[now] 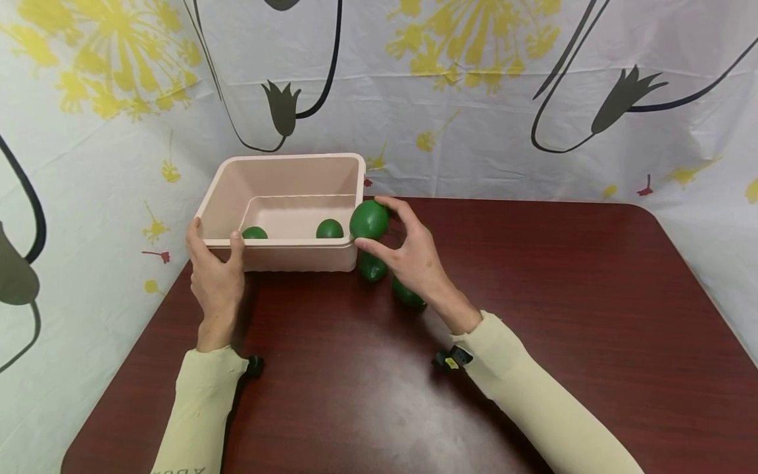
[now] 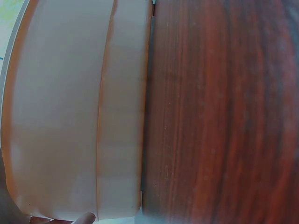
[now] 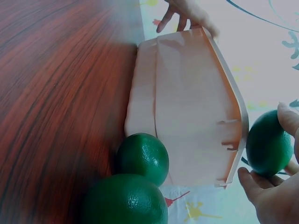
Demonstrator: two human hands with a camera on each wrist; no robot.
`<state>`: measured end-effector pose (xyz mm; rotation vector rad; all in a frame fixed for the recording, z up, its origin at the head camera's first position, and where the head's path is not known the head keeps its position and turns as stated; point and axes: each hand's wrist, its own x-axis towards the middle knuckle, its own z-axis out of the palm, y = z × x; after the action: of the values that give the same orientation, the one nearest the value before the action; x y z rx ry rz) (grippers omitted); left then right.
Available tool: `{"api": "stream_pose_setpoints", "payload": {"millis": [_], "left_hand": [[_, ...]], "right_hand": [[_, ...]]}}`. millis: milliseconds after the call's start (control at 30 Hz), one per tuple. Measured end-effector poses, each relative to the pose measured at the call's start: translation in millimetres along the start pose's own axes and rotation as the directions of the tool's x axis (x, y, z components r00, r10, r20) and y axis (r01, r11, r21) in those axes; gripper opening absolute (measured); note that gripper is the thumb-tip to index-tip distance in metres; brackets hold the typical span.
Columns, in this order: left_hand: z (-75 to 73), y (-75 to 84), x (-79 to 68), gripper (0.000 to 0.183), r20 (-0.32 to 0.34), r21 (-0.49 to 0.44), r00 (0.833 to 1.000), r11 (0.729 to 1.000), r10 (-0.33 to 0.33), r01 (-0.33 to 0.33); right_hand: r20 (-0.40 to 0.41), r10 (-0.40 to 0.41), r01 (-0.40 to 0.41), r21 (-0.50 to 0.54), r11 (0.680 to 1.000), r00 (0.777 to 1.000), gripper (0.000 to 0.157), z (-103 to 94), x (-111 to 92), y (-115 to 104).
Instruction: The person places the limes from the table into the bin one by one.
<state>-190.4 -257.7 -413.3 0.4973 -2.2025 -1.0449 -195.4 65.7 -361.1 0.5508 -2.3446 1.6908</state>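
Right hand (image 1: 414,257) with fingers clamped on a smooth green oval object (image 1: 368,220), left hand (image 1: 217,280) gripping a pale-pink rectangular plastic bin (image 1: 296,258).

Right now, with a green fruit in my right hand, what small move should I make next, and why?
I'd probably ease the right hand slightly left over the box and lower the fruit inside. It's pinched right by the box's right rim, two similar fruits lie inside, and the left hand grips the near left corner, which should steady it.
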Motion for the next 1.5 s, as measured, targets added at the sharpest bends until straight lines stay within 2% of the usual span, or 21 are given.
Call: {"api": "stream_pose_setpoints", "payload": {"millis": [600,1167,1500], "left_hand": [[0.5,-0.4,0.2,0.079,-0.001,0.012,1.000,1.000,-0.013,0.013],[0.4,-1.8,0.3,0.080,-0.001,0.011,1.000,1.000,-0.007,0.007],[0.2,-0.8,1.0,0.080,0.006,0.007,1.000,1.000,-0.008,0.008]], "right_hand": [[-0.007,-0.022,0.022,0.042,0.999,1.000,0.072,6.7,3.7,-2.3],[0.001,-0.051,0.050,0.033,0.998,0.999,0.076,12.9,9.7,-2.9],[0.025,-0.031,0.031,0.000,1.000,0.999,0.074,15.2,15.3,-3.9]]}}
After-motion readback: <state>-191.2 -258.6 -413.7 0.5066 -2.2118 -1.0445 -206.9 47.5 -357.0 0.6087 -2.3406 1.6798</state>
